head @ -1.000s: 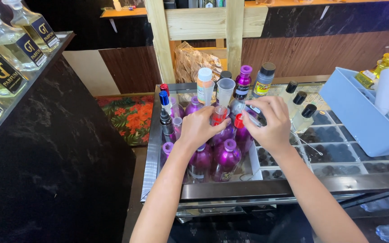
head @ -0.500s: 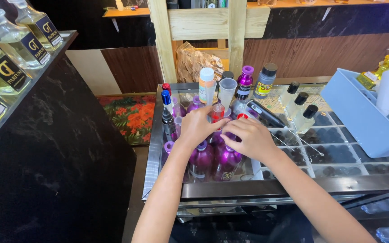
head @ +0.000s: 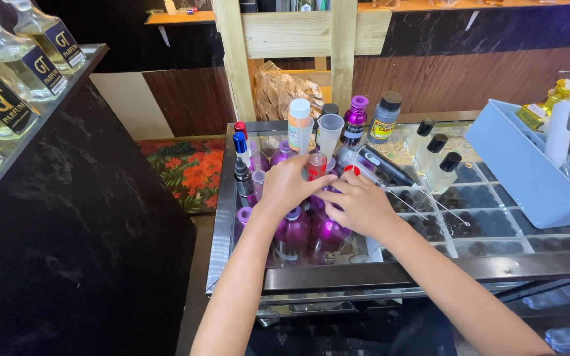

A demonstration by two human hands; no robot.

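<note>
Head view: left hand [head: 289, 186] and right hand [head: 359, 201] meet over purple bottles [head: 311, 234] mid-desk [head: 364, 267], fingers clamped on red-capped vial [head: 316, 166]; steadying step; next calls for upright hold.

The right hand [head: 359, 203], which a second ago was up by the clear plastic cup [head: 328, 134] with something dark in its fingers, now sits lower, among the purple bottles [head: 311, 234]. Its fingers meet the left hand [head: 289, 188] at a small red-capped bottle [head: 316, 166]. The left hand has barely shifted, closing slightly toward the right one.
</note>
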